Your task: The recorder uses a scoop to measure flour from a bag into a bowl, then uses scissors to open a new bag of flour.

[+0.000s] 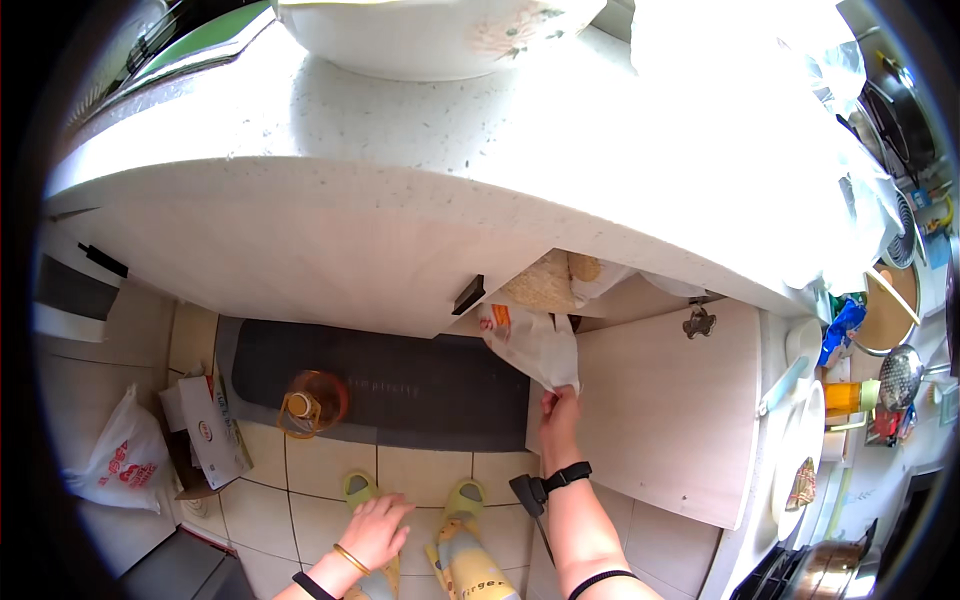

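My right hand (561,416) pinches the lower end of a white plastic bag (536,341) with red and orange print. The bag stretches down and out from an opened base cabinet under the counter. Behind it, inside the cabinet, sit a clear bag of pale grains (541,283) and another whitish bag (604,281); their far parts are hidden. To the right of my right hand, the cabinet door (667,412) stands swung out on its hinge (699,321). My left hand (379,529) hangs empty over the tiled floor, its fingers slightly spread.
A large oil bottle (311,405) stands on the dark floor mat (435,390). At left are a cardboard box (214,435) and a tied white bag (124,457). Above, the countertop (390,127) bears a floral bowl (435,37). Cookware and a perforated ladle (900,377) line the right.
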Available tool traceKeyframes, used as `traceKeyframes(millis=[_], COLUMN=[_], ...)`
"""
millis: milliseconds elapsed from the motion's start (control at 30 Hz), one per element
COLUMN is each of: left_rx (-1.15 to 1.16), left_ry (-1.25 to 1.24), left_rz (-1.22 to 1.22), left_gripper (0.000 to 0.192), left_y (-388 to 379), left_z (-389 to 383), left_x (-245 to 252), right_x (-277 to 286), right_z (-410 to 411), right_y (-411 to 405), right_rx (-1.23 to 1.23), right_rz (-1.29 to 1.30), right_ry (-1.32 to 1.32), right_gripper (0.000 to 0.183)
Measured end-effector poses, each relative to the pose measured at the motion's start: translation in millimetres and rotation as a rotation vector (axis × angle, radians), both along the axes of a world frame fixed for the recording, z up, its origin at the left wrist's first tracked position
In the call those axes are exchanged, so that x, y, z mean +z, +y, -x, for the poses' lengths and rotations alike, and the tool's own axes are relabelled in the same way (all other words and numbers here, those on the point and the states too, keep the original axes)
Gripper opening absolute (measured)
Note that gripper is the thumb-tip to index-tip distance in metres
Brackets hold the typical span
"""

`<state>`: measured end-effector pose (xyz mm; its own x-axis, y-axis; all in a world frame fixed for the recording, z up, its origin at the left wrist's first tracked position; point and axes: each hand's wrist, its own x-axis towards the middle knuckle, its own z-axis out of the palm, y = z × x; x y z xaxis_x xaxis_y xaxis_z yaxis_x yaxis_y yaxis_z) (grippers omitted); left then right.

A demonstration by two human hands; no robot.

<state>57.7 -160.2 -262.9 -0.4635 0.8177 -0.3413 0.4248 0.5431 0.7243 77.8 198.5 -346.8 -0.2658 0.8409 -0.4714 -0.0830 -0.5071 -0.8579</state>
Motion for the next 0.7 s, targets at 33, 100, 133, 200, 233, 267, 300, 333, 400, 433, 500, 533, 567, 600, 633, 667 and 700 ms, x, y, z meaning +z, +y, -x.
traceKeyframes(millis=[33, 100, 133, 200, 233, 267, 300, 333, 400, 433, 500, 533, 567, 600, 633, 667, 700], left_rx=[0.004, 0.028, 0.05, 0.07, 0.111, 0.152, 0.144, 0.178, 0.306, 0.403, 0.508, 0.619, 0.615, 0.487, 0.374, 0.297, 0.288], left_ry=[-0.004, -0.024, -0.057, -0.089, -0.116, -0.142, -0.142, -0.185, -0.309, -0.389, -0.502, -0.615, -0.616, -0.618, -0.611, -0.713, -0.716], left_rz=[0.011, -0.016, -0.037, -0.054, -0.114, -0.174, -0.168, -0.175, -0.253, -0.322, -0.335, -0.356, -0.339, -0.223, -0.099, 0.134, 0.152], left_gripper=[0.036, 0.035, 0.034, 0.034, 0.033, 0.032, 0.032, 0.031, 0.031, 0.032, 0.034, 0.036, 0.036, 0.04, 0.043, 0.053, 0.053], left_y=[1.0, 5.9, 9.8, 25.0, 37.3, 49.8, 62.8, 76.4, 101.1, 110.9, 133.0, 140.4, 144.1, 153.9, 155.1, 156.3, 155.6], left_z=[-0.9, -1.5, -2.5, -3.6, -2.1, -0.5, 1.6, 3.8, 1.6, -1.4, -7.0, -9.2, -10.8, -12.8, -15.1, -17.5, -20.2], left_x=[1.5, 3.6, 0.9, -5.2, -5.4, -5.0, -4.1, -1.7, -4.7, -9.9, -21.9, -28.4, -35.0, -43.3, -50.6, -58.4, -53.8], right_x=[6.9, 9.8, 19.3, 37.5, 43.5, 49.6, 56.3, 63.8, 75.4, 80.1, 87.6, 90.5, 92.0, 90.9, 90.0, 91.4, 99.5], right_z=[-5.1, -19.3, -21.2, -27.6, -32.7, -37.1, -41.3, -44.5, -54.1, -60.4, -74.9, -85.4, -96.8, -109.4, -116.0, -123.5, -125.9], right_y=[-1.8, -5.9, -13.1, -24.2, -29.0, -33.6, -37.6, -41.6, -49.6, -55.3, -70.2, -80.7, -92.0, -101.4, -110.8, -122.0, -132.2], right_rx=[-0.031, 0.065, 0.086, 0.103, 0.197, 0.292, 0.285, 0.344, 0.397, 0.513, 0.625, 0.709, 0.793, 0.771, 0.852, 0.895, 0.934], right_rz=[-0.009, -0.038, -0.061, -0.08, -0.108, -0.136, -0.13, -0.14, -0.138, -0.18, -0.211, -0.224, -0.237, -0.149, -0.267, -0.301, -0.334], right_ry=[-0.006, -0.094, -0.12, -0.143, -0.2, -0.256, -0.255, -0.288, -0.32, -0.346, -0.37, -0.395, -0.419, -0.429, -0.417, -0.451, -0.489], right_gripper=[0.006, 0.004, 0.004, 0.004, 0.005, 0.005, 0.005, 0.005, 0.006, 0.007, 0.008, 0.01, 0.012, 0.015, 0.018, 0.018, 0.018])
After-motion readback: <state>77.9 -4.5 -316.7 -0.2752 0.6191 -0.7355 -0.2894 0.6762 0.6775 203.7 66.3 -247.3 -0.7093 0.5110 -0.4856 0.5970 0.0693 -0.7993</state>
